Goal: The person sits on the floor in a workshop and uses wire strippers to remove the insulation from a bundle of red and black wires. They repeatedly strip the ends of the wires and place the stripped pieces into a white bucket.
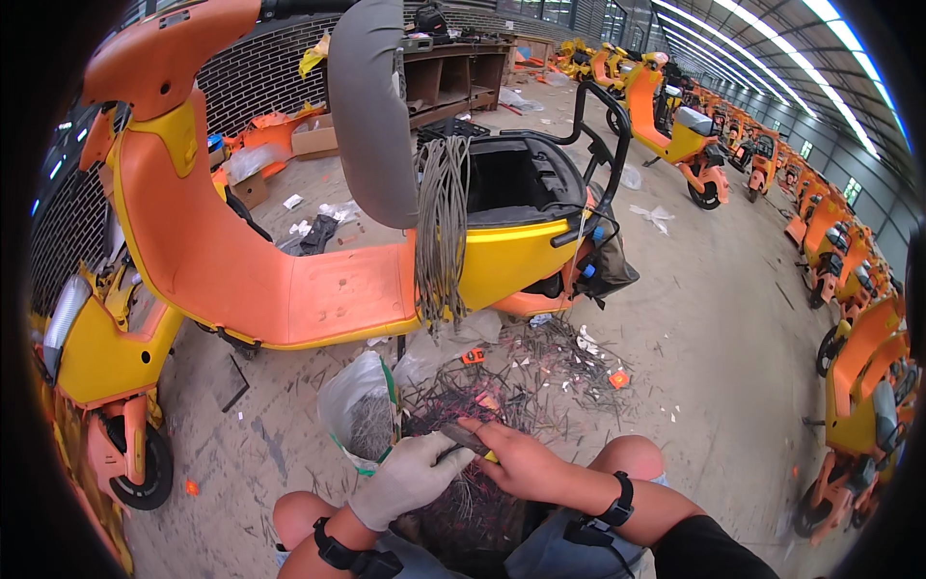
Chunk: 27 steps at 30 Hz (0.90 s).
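My left hand [412,474], in a pale work glove, closes its thumb and fingers on what looks like a thin dark cable. Against it my bare right hand [524,463] grips a dark, flat, blade-like tool [463,438] with a bit of yellow showing; its exact kind is hard to tell. Both hands meet between my knees, above a heap of dark and pink cable scraps [463,394]. To their left stands an open plastic sack [347,387] containing grey, wire-like strands [372,427].
Ahead stands an orange and yellow scooter [347,289], its seat [372,108] raised. A bundle of grey cables [443,217] hangs over its body beside the open storage compartment [506,177]. Another scooter [108,362] is at the left; scooter rows [854,253] line the right.
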Each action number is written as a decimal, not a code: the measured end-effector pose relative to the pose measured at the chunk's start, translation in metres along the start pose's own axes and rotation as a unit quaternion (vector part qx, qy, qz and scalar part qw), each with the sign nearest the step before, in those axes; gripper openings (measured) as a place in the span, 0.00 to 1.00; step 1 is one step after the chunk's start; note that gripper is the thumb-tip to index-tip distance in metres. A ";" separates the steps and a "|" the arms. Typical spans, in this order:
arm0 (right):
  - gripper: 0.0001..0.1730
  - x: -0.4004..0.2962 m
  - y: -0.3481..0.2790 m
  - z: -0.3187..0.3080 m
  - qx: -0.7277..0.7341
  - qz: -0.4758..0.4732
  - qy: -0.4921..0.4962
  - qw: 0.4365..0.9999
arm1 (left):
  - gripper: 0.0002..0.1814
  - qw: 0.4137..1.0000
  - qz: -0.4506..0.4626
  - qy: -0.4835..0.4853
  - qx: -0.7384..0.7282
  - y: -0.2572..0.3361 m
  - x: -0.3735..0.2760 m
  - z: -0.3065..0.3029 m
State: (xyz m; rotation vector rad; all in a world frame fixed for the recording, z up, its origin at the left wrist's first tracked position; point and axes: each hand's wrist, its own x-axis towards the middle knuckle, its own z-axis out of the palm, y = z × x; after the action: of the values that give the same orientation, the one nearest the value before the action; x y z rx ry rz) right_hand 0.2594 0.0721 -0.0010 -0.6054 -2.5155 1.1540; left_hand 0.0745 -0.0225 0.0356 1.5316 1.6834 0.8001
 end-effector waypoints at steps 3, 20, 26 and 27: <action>0.33 -0.001 0.001 0.000 0.010 0.005 -0.002 1.000 | 0.12 1.000 0.011 -0.009 -0.009 -0.001 0.000 0.000; 0.16 -0.003 0.031 -0.007 0.237 0.036 -0.162 0.957 | 0.11 0.995 0.102 -0.017 -0.005 -0.010 0.003 0.001; 0.18 0.000 0.018 -0.016 0.371 0.138 -0.150 0.906 | 0.10 0.992 -0.011 -0.013 -0.121 -0.008 0.006 0.004; 0.21 0.000 0.022 -0.015 0.390 0.141 -0.123 0.901 | 0.10 0.985 -0.051 -0.016 -0.163 -0.009 0.009 0.004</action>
State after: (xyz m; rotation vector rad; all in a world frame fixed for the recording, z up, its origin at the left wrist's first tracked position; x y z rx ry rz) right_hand 0.2714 0.0942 -0.0085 -0.6202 -1.8899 2.2849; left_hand 0.0729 -0.0148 0.0252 1.2188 1.5066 0.9389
